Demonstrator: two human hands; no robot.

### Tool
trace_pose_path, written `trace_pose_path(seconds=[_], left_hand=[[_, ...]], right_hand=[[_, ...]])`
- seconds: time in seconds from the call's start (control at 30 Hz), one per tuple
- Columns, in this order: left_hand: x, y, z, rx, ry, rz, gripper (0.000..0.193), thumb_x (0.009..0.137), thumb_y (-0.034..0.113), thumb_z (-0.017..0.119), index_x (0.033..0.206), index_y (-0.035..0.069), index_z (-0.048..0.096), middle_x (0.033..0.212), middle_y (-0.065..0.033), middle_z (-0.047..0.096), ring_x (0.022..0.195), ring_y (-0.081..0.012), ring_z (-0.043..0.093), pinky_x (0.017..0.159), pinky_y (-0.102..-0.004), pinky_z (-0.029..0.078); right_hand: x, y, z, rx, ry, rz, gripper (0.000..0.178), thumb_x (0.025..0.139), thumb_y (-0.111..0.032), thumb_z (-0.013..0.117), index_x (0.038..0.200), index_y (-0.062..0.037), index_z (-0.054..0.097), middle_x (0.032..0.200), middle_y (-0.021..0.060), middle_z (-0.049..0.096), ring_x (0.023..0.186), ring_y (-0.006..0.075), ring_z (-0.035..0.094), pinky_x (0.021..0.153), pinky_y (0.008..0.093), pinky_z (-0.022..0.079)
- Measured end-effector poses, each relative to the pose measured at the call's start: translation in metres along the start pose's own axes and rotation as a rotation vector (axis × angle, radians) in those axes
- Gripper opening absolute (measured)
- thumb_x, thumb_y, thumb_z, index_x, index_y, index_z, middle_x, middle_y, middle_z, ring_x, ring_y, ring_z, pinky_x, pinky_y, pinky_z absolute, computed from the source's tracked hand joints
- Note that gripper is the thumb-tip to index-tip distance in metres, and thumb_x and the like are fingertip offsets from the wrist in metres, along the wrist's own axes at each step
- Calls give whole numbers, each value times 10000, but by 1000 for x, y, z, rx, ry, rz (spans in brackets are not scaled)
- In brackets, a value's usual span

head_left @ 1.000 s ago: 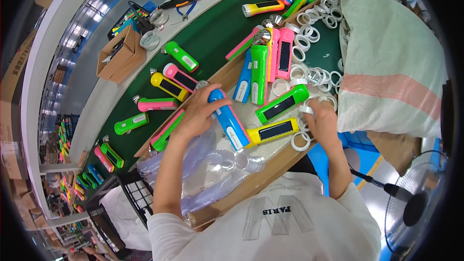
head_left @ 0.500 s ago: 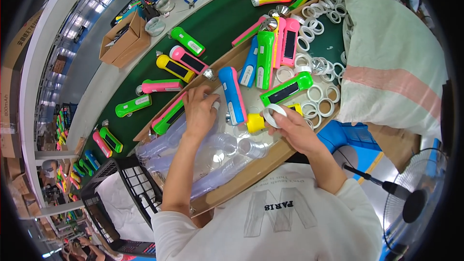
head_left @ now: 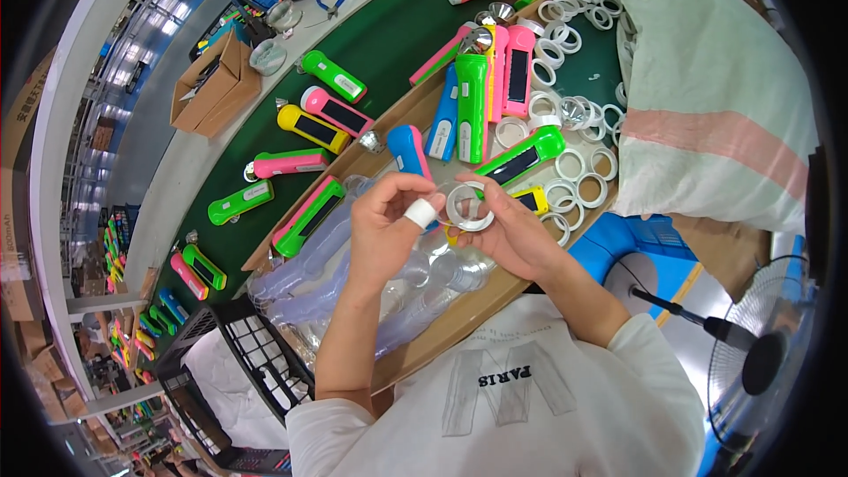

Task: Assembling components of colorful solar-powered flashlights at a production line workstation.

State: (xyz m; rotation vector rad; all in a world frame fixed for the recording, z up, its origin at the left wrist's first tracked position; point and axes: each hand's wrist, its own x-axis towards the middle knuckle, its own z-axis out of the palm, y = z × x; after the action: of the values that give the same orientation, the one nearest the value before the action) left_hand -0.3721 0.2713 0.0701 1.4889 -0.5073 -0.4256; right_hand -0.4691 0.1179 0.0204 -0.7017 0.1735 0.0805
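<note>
My left hand [head_left: 386, 228] pinches the edge of a clear round lens [head_left: 453, 198], with a white wrap round one of its fingers. My right hand [head_left: 515, 231] grips a white plastic ring [head_left: 478, 223] by its side. Ring and lens meet and overlap in front of me, above a cardboard tray; how far the lens sits inside the ring I cannot tell. Behind the hands lie a blue and pink flashlight [head_left: 406, 147] and a green flashlight with a dark panel [head_left: 523, 157]. A yellow flashlight [head_left: 533, 200] is partly hidden by my right hand.
Long stacks of clear parts [head_left: 309, 276] lie in the cardboard tray [head_left: 422, 343]. More white rings [head_left: 591, 190] are heaped at the right beside a woven sack [head_left: 707, 79]. Flashlights [head_left: 332, 76] lie along the green belt [head_left: 397, 35]. A black crate [head_left: 256, 349] stands left, a fan [head_left: 760, 362] right.
My left hand has come up from the clear stacks and moved right, now with a lens in its fingers. My right hand has shifted slightly left with the white ring.
</note>
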Motion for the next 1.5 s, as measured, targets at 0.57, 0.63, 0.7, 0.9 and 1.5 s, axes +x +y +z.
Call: trace_pose_path(seconds=[0.57, 0.63, 0.7, 0.9, 1.5], left_hand=[[3, -41, -27, 131, 60, -145, 515, 802, 31, 604, 1297, 21, 461, 1130, -87, 579, 988, -173, 581, 841, -300, 482], [-7, -8, -30, 34, 119, -177, 572, 760, 39, 560, 1315, -55, 460, 1232, -132, 547, 1140, -214, 536, 978, -315, 421], [-19, 7, -39, -82, 94, -149, 635, 750, 114, 620, 1329, -73, 438, 1264, -165, 535, 1130, -243, 556, 970, -339, 440], [-43, 41, -42, -376, -85, -300, 699, 770, 239, 695, 1304, -119, 420, 1165, -239, 580, 875, -290, 659, 629, -370, 566], [-61, 54, 5, 1457, -454, 589, 555, 561, 22, 752, 1099, 146, 688, 1257, -164, 551, 965, -339, 526, 688, -364, 521]], right_hand=[[14, -7, -31, 411, 197, 28, 393, 994, -378, 416, 1124, -28, 536, 1075, 228, 635, 880, 264, 662, 761, 330, 557], [15, -5, -38, 443, 222, 8, 407, 992, -385, 418, 1132, -22, 534, 1058, 226, 639, 881, 268, 664, 773, 339, 558], [21, -5, -35, 453, 247, 28, 426, 991, -394, 416, 1163, -19, 522, 1074, 220, 632, 904, 272, 661, 783, 339, 556], [28, -12, -22, 457, 170, -47, 401, 982, -396, 434, 1179, -57, 522, 1125, 148, 625, 987, 241, 635, 869, 368, 529], [24, -8, -27, 349, 259, 35, 461, 969, -404, 460, 1308, -92, 446, 1104, 169, 624, 1026, 294, 627, 890, 425, 518]])
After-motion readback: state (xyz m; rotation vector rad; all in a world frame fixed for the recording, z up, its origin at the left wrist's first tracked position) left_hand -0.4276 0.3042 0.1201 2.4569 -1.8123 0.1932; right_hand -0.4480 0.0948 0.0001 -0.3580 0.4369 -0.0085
